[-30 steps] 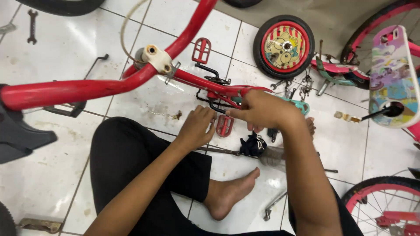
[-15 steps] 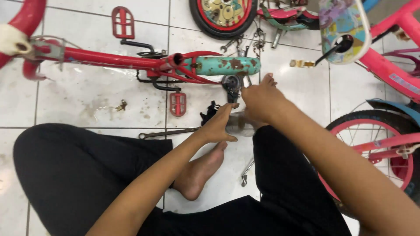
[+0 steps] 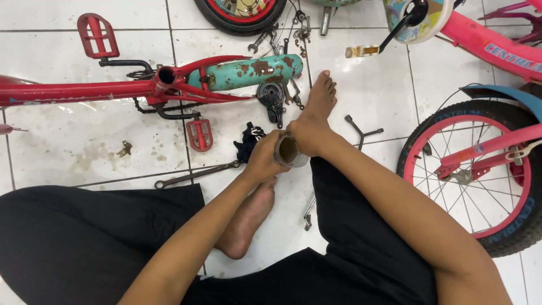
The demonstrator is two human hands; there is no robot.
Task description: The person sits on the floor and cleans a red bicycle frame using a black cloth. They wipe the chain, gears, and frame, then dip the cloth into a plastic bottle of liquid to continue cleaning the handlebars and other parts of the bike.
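Tube (image 3: 289,151), short metal cylinder w/ open end facing up, sits between both hands above the lap. Left hand (image 3: 262,160) and right hand (image 3: 307,135) fingers wrapped tight on it. Risk: greasy grip, could slip onto white tile floor (image 3: 68,147) among red bike frame (image 3: 113,89), loose wrench (image 3: 195,175).

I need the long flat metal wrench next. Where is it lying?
In the head view, the long flat metal wrench lies on the white tiled floor left of the left hand, just below the red pedal.

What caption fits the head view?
Both hands, left hand and right hand, grip a small round tin beside a red bike frame.
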